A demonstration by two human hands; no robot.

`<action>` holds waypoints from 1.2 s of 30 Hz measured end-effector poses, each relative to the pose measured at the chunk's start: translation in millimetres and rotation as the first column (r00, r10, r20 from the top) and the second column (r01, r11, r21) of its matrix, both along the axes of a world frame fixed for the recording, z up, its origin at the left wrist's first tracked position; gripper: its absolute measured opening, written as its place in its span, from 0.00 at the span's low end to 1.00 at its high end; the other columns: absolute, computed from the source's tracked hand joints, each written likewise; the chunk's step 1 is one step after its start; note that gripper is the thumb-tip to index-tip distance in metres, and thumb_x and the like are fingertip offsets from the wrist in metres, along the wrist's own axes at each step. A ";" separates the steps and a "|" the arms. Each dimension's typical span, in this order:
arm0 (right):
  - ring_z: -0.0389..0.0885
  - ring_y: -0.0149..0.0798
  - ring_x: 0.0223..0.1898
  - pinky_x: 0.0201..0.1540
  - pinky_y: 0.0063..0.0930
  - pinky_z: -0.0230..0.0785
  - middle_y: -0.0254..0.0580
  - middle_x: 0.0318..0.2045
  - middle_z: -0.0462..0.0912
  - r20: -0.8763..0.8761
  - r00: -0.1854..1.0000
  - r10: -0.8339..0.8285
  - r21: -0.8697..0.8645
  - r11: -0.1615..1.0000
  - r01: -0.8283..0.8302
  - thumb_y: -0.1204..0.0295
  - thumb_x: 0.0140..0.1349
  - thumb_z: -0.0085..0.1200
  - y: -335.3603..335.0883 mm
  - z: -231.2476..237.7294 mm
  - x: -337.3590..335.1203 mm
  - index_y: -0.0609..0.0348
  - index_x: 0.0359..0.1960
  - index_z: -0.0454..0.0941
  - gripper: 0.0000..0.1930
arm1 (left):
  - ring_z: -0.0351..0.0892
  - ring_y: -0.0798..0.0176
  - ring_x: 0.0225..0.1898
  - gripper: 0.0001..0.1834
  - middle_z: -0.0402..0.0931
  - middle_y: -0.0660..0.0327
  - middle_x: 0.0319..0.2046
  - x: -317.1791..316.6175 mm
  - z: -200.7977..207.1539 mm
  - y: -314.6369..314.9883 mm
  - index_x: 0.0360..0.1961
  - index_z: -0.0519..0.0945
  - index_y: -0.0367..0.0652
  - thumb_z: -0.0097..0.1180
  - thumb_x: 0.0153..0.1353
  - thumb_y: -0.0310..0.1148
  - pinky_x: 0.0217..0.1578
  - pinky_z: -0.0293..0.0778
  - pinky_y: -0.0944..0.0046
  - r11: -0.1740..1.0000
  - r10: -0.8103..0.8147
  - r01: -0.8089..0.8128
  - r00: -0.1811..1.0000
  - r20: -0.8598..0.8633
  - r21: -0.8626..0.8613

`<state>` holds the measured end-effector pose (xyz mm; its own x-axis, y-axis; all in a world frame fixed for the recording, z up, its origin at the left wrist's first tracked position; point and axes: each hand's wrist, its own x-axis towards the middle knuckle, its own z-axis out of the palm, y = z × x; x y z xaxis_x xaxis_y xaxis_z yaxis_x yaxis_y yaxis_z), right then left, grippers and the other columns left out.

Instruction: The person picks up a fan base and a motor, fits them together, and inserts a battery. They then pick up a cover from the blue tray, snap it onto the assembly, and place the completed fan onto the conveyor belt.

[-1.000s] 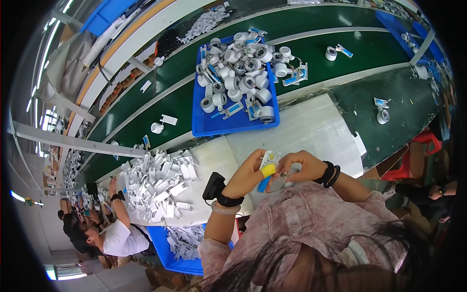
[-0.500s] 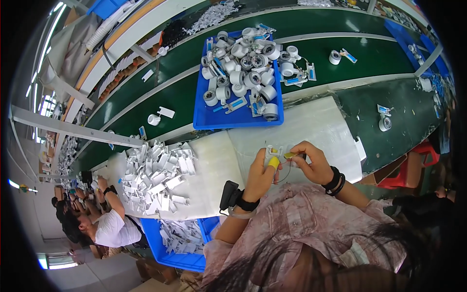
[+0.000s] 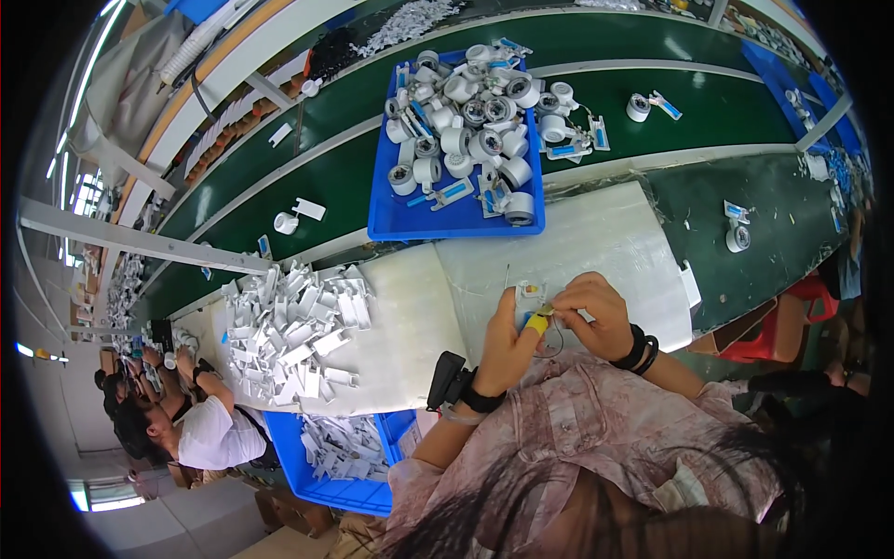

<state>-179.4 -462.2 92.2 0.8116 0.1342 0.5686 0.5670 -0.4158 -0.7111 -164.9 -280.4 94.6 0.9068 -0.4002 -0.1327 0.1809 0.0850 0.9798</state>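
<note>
My left hand (image 3: 506, 347) is closed above the pale work mat (image 3: 587, 233), a yellow cover (image 3: 537, 323) at its thumb tip. Between my hands sits a small white plastic part (image 3: 532, 292) with a coloured piece inside, held by the left fingers. A thin rod (image 3: 507, 275) sticks up beside that hand; what it belongs to is hidden. My right hand (image 3: 601, 317) pinches a small yellow-green piece (image 3: 548, 309) against the left thumb. From there a thin dark wire (image 3: 551, 352) loops down below the fingers.
Beyond the mat stands a blue tray (image 3: 391, 228) heaped with white round units. A pile of white plastic housings (image 3: 293, 331) lies left, above a blue bin (image 3: 289, 456) of similar parts. Green conveyor belts (image 3: 694, 116) run behind. Other people (image 3: 214, 433) work at far left.
My right fingers have come closer to the left thumb, bringing the yellow-green piece against it. On the belt, a white unit at left has slid further left.
</note>
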 end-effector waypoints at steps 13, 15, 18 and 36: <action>0.74 0.42 0.35 0.37 0.31 0.68 0.39 0.35 0.78 0.132 0.989 -0.064 -0.049 0.996 0.071 0.84 0.45 0.66 3.9 -6.7 0.7 0.57 0.35 0.82 0.14 | 0.77 0.52 0.34 0.21 0.75 0.47 0.34 -4.0 -4.0 -2.2 0.52 0.65 0.34 0.46 0.55 0.23 0.36 0.73 0.61 0.995 -0.031 0.024 0.997 0.070 0.100; 0.74 0.42 0.35 0.37 0.31 0.68 0.39 0.35 0.78 0.153 0.986 -0.073 -0.056 0.995 0.083 0.84 0.44 0.66 4.4 -6.6 1.1 0.57 0.35 0.82 0.14 | 0.77 0.50 0.34 0.21 0.75 0.45 0.35 -3.9 -1.7 -2.4 0.52 0.65 0.33 0.47 0.55 0.23 0.38 0.72 0.59 0.994 -0.038 0.032 0.998 0.053 0.108; 0.74 0.42 0.35 0.36 0.31 0.68 0.39 0.35 0.78 0.163 0.984 -0.075 -0.064 0.994 0.087 0.84 0.44 0.66 4.6 -7.3 1.4 0.57 0.34 0.81 0.14 | 0.77 0.49 0.34 0.21 0.76 0.46 0.34 -4.7 -2.2 -3.1 0.52 0.65 0.34 0.47 0.56 0.23 0.37 0.72 0.59 0.989 -0.040 0.021 0.991 0.127 0.148; 0.73 0.43 0.33 0.37 0.32 0.66 0.38 0.34 0.79 0.173 0.984 -0.038 -0.067 0.996 0.050 0.82 0.41 0.68 2.3 -0.8 2.4 0.58 0.33 0.81 0.15 | 0.69 0.74 0.28 0.16 0.72 0.65 0.31 -10.1 -13.1 -4.6 0.55 0.68 0.35 0.45 0.69 0.29 0.29 0.67 0.73 0.997 -0.036 0.023 0.983 0.183 0.071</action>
<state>-177.1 -459.8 91.4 0.7092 0.1453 0.6898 0.6576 -0.4890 -0.5731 -175.0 -284.9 81.5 0.9063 -0.4225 0.0069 -0.0012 0.0139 0.9999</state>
